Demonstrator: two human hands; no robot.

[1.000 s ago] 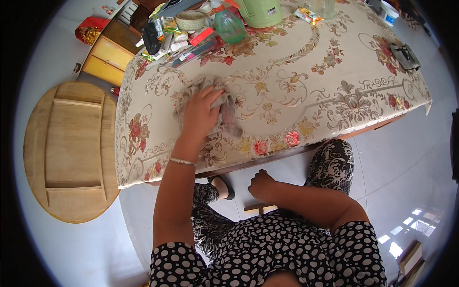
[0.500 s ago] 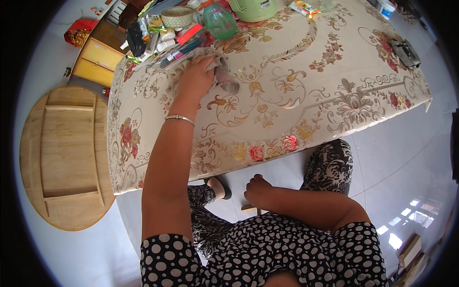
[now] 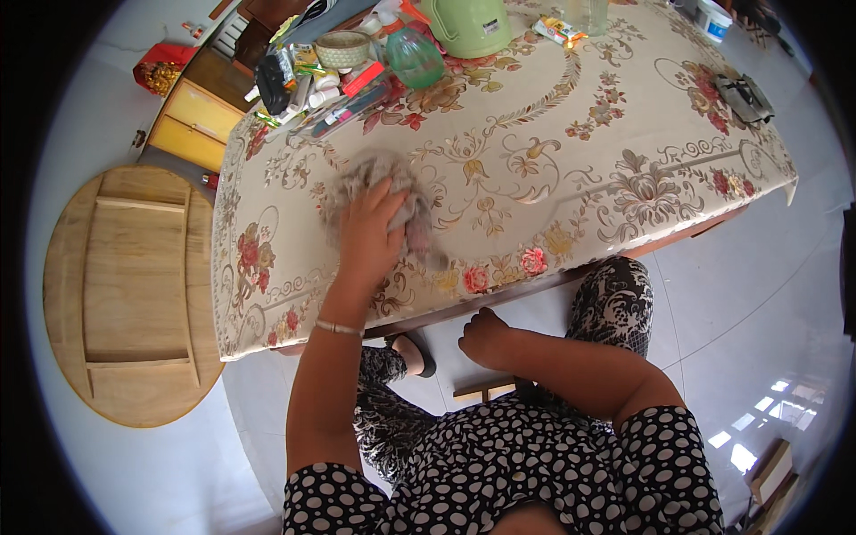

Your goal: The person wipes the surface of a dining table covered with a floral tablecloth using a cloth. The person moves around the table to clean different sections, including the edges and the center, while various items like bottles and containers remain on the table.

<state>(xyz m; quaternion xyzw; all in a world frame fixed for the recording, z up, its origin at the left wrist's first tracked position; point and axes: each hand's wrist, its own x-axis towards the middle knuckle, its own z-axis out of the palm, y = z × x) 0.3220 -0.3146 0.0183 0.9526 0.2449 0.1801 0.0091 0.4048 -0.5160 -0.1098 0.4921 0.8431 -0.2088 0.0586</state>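
Note:
My left hand (image 3: 369, 234) presses a crumpled greyish cloth (image 3: 374, 169) against the flowered tablecloth (image 3: 294, 223), left of the middle of the table. Its fingers bend over the cloth, and a bracelet circles the wrist. The cloth's loose end trails to the right, near the front edge. Below the table edge, above my lap, my right hand (image 3: 486, 339) is curled into a fist; I see nothing in it.
At the back left lie a spray bottle (image 3: 415, 58), a woven bowl (image 3: 343, 49), a red box (image 3: 364, 78) and several small packages. Behind stands a green jug (image 3: 473, 27). A grey-black object (image 3: 745, 98) lies at the right. A round wooden board (image 3: 134, 294) leans at left.
My left hand and the cloth have moved toward me, away from the clutter at the back left. My right fist has barely moved.

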